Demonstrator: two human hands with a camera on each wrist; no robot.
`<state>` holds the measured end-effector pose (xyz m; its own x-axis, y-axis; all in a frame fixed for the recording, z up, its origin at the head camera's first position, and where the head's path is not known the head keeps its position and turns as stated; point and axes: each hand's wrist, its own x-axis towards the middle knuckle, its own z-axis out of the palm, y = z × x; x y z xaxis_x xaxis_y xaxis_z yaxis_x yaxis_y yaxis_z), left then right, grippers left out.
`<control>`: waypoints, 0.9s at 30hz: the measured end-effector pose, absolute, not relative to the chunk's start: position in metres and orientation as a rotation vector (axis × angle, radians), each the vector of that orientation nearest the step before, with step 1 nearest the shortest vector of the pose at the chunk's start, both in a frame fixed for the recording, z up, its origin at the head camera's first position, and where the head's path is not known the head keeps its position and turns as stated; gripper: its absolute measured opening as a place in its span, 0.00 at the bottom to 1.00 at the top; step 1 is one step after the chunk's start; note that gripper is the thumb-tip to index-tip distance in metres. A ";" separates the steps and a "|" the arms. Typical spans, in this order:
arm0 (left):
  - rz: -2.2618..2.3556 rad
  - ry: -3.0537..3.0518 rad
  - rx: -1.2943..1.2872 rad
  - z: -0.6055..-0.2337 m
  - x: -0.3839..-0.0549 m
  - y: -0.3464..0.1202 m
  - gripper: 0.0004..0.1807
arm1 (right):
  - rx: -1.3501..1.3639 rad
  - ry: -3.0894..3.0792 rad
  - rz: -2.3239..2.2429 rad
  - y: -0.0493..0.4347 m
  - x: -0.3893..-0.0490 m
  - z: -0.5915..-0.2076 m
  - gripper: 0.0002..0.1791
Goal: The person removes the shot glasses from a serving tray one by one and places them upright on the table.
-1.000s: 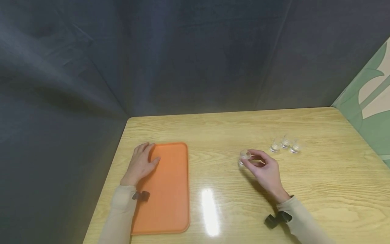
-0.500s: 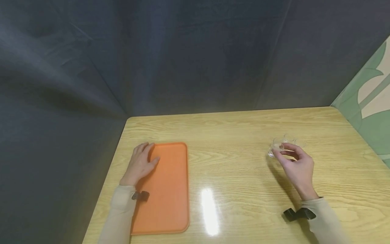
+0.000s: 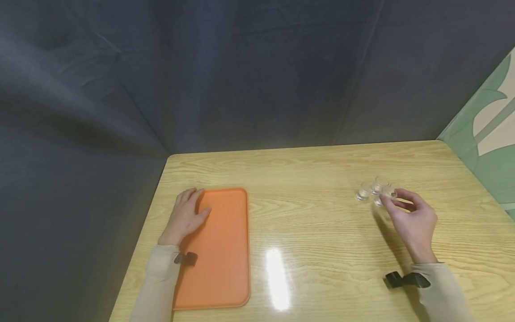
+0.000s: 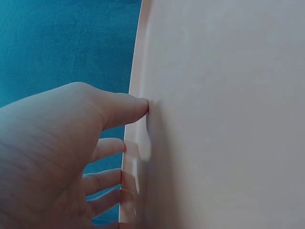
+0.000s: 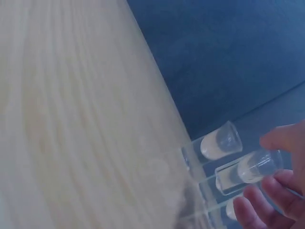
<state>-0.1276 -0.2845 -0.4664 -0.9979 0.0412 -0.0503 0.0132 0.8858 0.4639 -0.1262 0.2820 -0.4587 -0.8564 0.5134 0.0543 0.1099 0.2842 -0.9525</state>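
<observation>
My right hand [image 3: 414, 219] pinches a small clear shot glass [image 3: 388, 192] by its upper part, between thumb and fingers. In the right wrist view the held glass [image 5: 248, 171] stands close to other clear glasses [image 5: 221, 143]. The head view shows one shot glass [image 3: 363, 192] left of it and another glass [image 3: 378, 184] just behind. A further one is mostly hidden behind the held glass and fingers. At the left, my left hand [image 3: 185, 219] holds the long side of an orange tray [image 3: 219, 250]. Its thumb [image 4: 126, 109] lies over the rim, its other fingers along the outside.
The wood-grain table [image 3: 297, 179] carries the tray on the left and the glasses at the right rear. A dark curtain [image 3: 265, 76] hangs along the back and left edges. A green-patterned surface [image 3: 488, 125] borders the right side.
My right hand has carried the shot glass rightward from mid-table to the group of glasses. The left hand and the tray have stayed put.
</observation>
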 end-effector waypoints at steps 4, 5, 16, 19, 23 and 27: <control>0.739 2.989 0.041 -0.466 -0.127 -0.284 0.38 | -0.591 -2.303 1.647 0.291 -0.124 -0.463 0.17; 0.737 2.988 0.046 -0.466 -0.127 -0.284 0.38 | -0.591 -2.330 1.645 0.293 -0.124 -0.464 0.18; 0.740 2.984 0.053 -0.466 -0.129 -0.283 0.38 | -0.536 -2.438 1.515 0.295 -0.125 -0.468 0.27; 0.739 2.984 0.054 -0.467 -0.129 -0.283 0.38 | -0.545 -2.461 1.418 0.296 -0.125 -0.464 0.28; 0.721 2.979 0.059 -0.466 -0.128 -0.283 0.38 | -0.486 -2.458 1.285 0.293 -0.123 -0.450 0.25; 0.682 3.007 0.109 -0.461 -0.125 -0.283 0.36 | -0.261 -2.547 1.126 0.288 -0.124 -0.430 0.32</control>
